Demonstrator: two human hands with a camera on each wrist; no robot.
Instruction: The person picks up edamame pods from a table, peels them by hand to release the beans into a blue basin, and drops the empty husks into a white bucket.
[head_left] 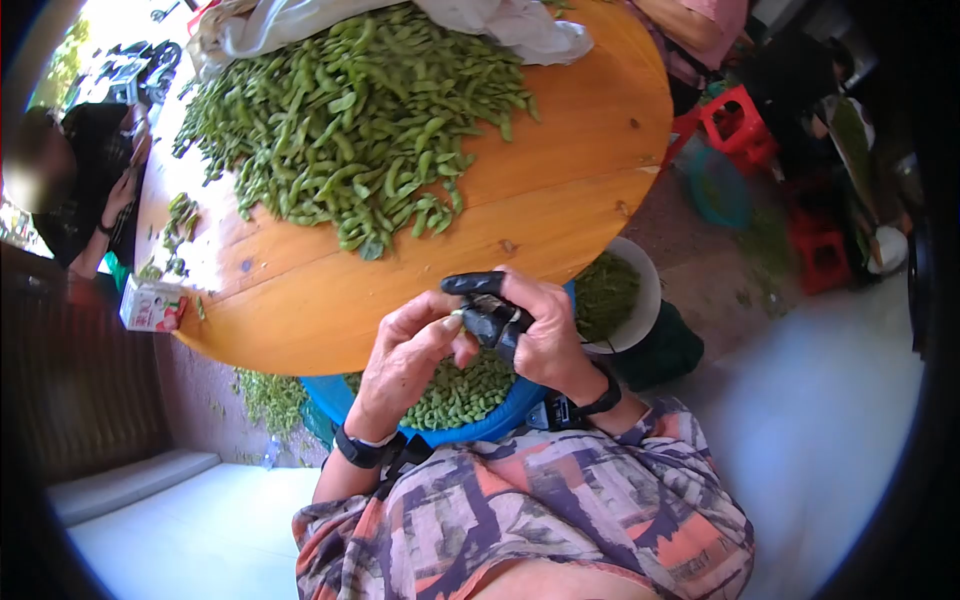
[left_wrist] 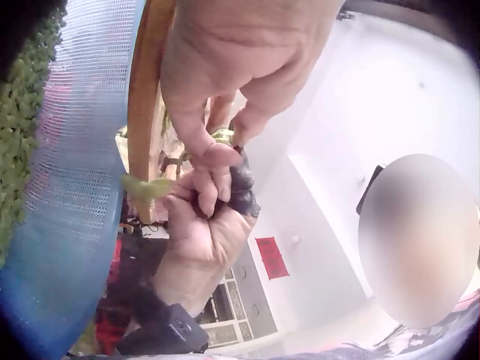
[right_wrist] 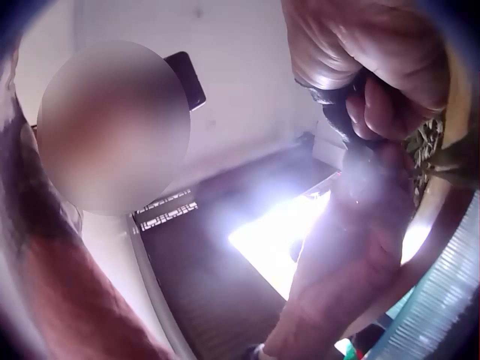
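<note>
1. Pinching a green pod [left_wrist: 224,136]: left hand [head_left: 402,362], its thumb and fingers bent onto it, in front of the person's body.
2. Right hand [head_left: 543,330] meets it from the other side, fingers bent, black coverings [head_left: 486,323] on some. A covered tip is up against the pod; cannot tell whether these fingers grip it too.
3. Second pod [left_wrist: 147,187], blurred, near the right hand in the left wrist view. Cannot tell if held.
4. Below the hands, partly under the counter [head_left: 330,315]: blue basin [head_left: 324,397] with small green beans [head_left: 455,398] inside.
5. Large heap of pods [head_left: 340,130] on the counter, white sack [head_left: 525,25] along its far side.
6. Carton [head_left: 154,307] at the counter's left edge; another person [head_left: 90,190] just beyond.
7. White tub [head_left: 645,300] right of the counter, green matter inside. Red stool [head_left: 738,122] farther off.
</note>
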